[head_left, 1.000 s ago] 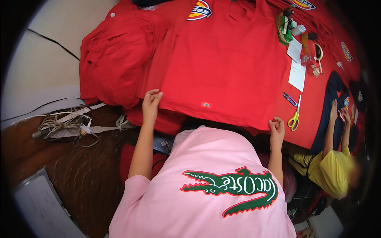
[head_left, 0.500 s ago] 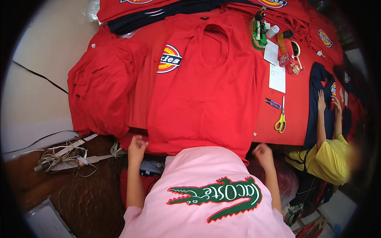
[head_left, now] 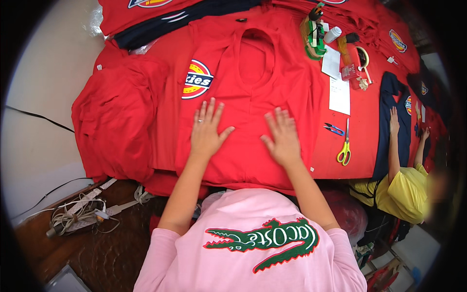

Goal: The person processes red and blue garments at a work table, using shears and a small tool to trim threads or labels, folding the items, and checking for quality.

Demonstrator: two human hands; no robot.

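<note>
Two hands (head_left: 243, 134) flat, one red shirt (head_left: 253, 82)

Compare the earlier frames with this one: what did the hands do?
Both hands let go of the red shirt's near hem and moved up onto it; left hand and right hand now lie flat, fingers spread. The scissors and the co-worker's navy shirt stayed put.

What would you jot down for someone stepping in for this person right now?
Left hand: open, flat on the red shirt, fingers spread.
Right hand: open, flat on the same shirt, holding nothing.
The shirt lies spread on the table, neck opening away from the person, round badge on its left side; a heap of red cloth lies further left.
Scissors, small snips and paper slips lie to the right, untouched.
Done: shirt laid out flat. Left: no fold made yet.
</note>
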